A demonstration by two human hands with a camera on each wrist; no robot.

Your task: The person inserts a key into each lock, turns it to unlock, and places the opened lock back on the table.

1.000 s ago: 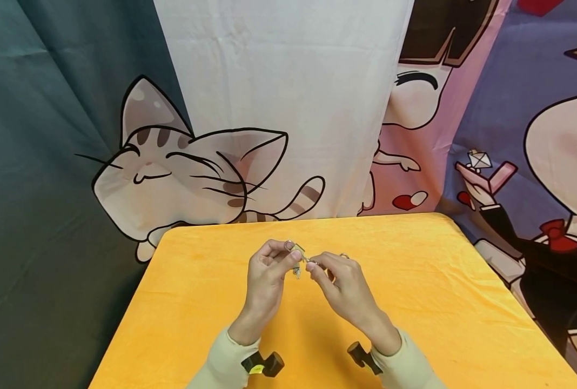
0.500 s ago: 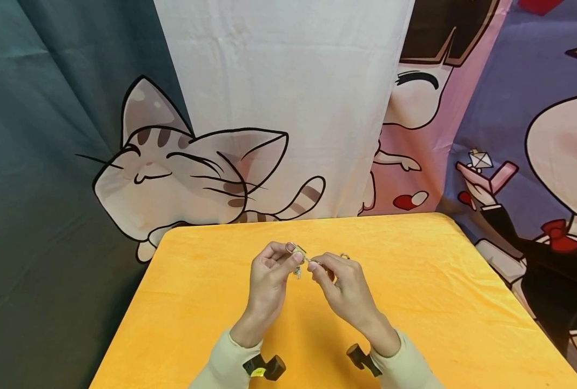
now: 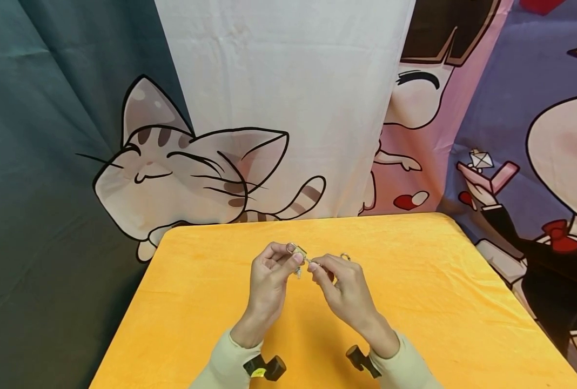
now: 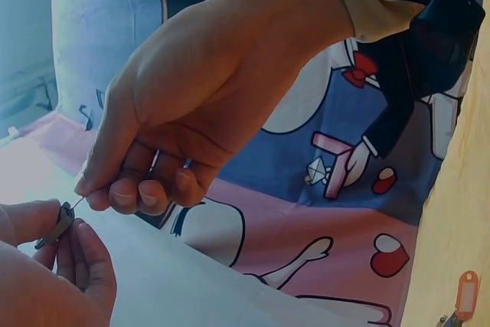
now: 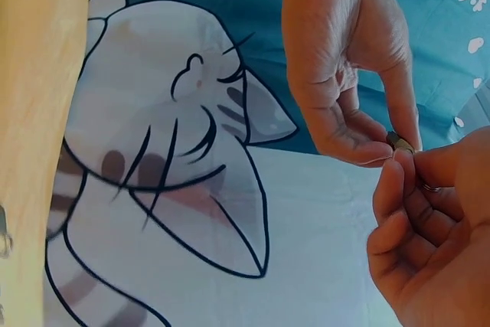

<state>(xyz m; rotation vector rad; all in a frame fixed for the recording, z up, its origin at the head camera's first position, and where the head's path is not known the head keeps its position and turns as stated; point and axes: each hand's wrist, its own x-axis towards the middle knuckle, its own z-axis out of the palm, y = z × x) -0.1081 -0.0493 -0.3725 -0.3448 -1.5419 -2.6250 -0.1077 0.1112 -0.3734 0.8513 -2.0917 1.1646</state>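
My left hand (image 3: 268, 278) pinches a small padlock (image 3: 299, 250) between thumb and fingers, its metal shackle at the upper left. Facing it, my right hand (image 3: 345, 283) pinches a thin key (image 3: 309, 261) whose tip meets the padlock; how deep it sits cannot be seen. In the left wrist view the padlock (image 4: 58, 229) looks dark grey, with the right fingers (image 4: 126, 195) close by. A metal ring (image 5: 430, 188) shows by the right fingers in the right wrist view. Beneath the hands is a small silvery thing (image 3: 298, 273), perhaps keys.
A yellow cloth covers the table (image 3: 196, 302). A curved metal ring (image 3: 345, 256) shows just behind the right hand. In the left wrist view an orange key tag (image 4: 467, 295) lies on the table. Behind stands a cartoon-printed curtain (image 3: 288, 81). Both wrists wear black cameras (image 3: 274, 368).
Both hands have shifted very slightly to the right with the padlock and key. The grip of each hand looks the same.
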